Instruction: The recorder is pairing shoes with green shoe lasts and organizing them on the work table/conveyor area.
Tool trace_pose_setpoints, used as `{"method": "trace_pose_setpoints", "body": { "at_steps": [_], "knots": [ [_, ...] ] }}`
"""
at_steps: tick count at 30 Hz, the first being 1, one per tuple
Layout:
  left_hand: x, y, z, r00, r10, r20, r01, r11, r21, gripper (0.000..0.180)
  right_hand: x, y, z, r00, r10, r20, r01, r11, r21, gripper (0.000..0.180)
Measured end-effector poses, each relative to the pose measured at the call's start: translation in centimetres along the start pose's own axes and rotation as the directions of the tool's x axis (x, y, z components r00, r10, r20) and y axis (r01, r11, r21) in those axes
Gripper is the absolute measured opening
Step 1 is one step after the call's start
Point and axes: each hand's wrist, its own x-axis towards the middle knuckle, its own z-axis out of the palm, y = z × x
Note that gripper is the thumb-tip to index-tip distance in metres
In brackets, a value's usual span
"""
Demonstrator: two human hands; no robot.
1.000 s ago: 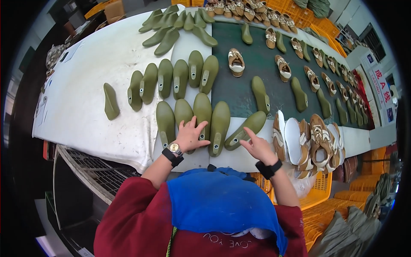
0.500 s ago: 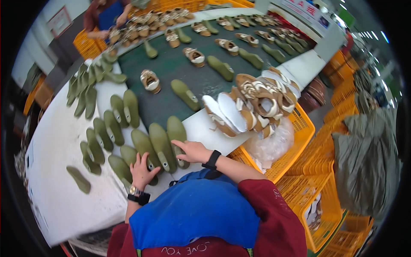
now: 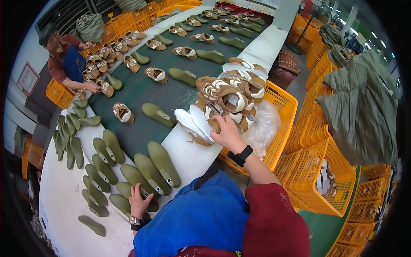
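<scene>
Olive-green shoe lasts (image 3: 150,173) stand in rows on the white table. My left hand (image 3: 139,202) rests over the nearest ones, its fingers spread and nothing gripped. To the right, a heap of brown and white sneakers (image 3: 229,94) lies on the white ledge, with white insoles (image 3: 201,122) at its near left side. My right hand (image 3: 230,136) is at the near edge of the heap, thumb and fingers curled round the side of a brown sneaker (image 3: 212,116). Part of that sneaker is hidden by the hand and the insoles.
A dark green conveyor belt (image 3: 141,92) carries sneakers and lasts in rows. At far left a co-worker (image 3: 64,60) handles sneakers beside the belt. A yellow crate (image 3: 282,124) with clear plastic bags (image 3: 262,128) stands right of the heap; more yellow crates (image 3: 317,184) are stacked further right.
My right hand has left the lasts and moved right to the sneaker heap. My left hand stays over the lasts. The view has turned rightward, and the co-worker shows more fully.
</scene>
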Motion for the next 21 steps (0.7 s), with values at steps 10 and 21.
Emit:
{"method": "trace_pose_setpoints", "body": {
  "at_steps": [10, 21],
  "knots": [
    [3.1, 12.0, -3.9, 0.958, 0.288, 0.012, -0.119, 0.433, -0.893, 0.066, -3.1, -11.9, -2.4, 0.746, -0.608, -0.271, 0.664, 0.704, 0.252, 0.041],
    [3.3, 15.0, -3.8, 0.977, 0.215, 0.010, -0.050, 0.270, -0.962, 0.073, -3.1, -13.4, -1.5, 0.906, -0.423, -0.016, 0.385, 0.807, 0.447, 0.053]
  ]
}}
